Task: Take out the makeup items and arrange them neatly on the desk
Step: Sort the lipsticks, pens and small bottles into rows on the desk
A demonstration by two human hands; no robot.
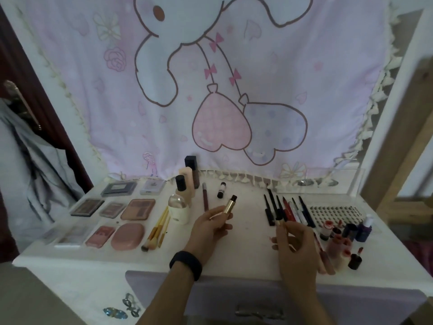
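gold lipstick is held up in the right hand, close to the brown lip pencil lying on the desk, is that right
Not quite. The gold lipstick is held up in the left hand, not the right. The head view shows the right hand pinching a thin stick instead. The rest stands: the brown lip pencil lies on the desk close by.
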